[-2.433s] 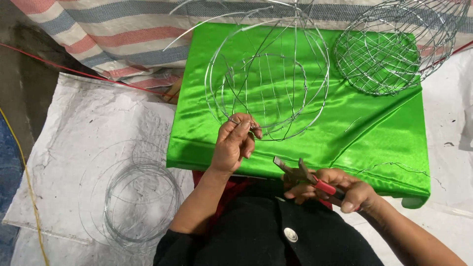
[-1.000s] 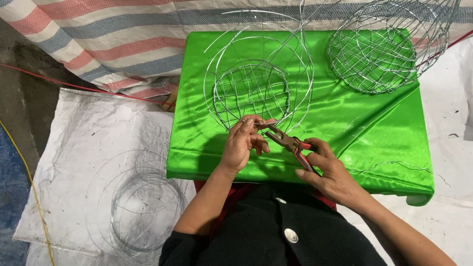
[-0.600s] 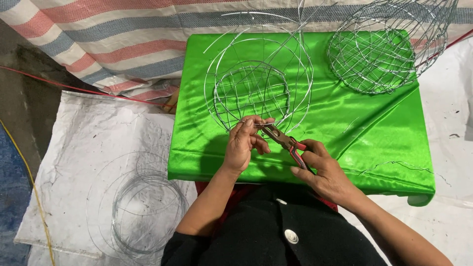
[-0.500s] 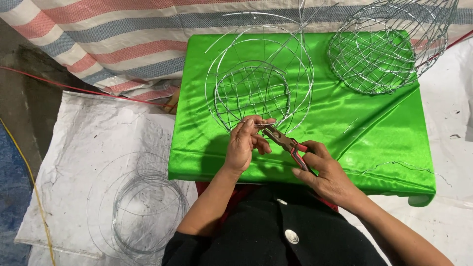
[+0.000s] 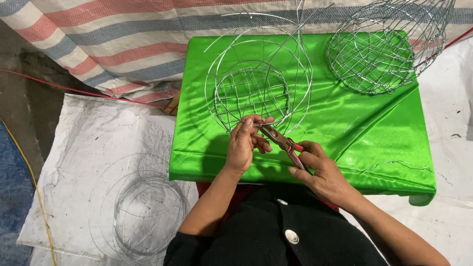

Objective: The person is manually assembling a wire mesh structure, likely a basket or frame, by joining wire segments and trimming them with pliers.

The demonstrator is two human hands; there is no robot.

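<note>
A half-built wire basket frame (image 5: 258, 83) lies on its side on a table draped in bright green cloth (image 5: 374, 123). My left hand (image 5: 245, 143) pinches the near rim of the frame between thumb and fingers. My right hand (image 5: 322, 172) grips red-handled pliers (image 5: 282, 143), whose jaws point up-left and meet the wire right at my left fingertips. A finished wire basket (image 5: 379, 47) rests at the table's far right corner.
A coil of loose wire (image 5: 143, 216) lies on a white sack (image 5: 88, 162) on the floor at left. A striped tarp (image 5: 123, 44) hangs behind the table. A red cable (image 5: 74, 91) and a yellow cord (image 5: 29, 182) cross the floor.
My right hand brought the pliers up from the table's front edge to the wire at my left fingers. The frame has turned a little; the view shifted slightly.
</note>
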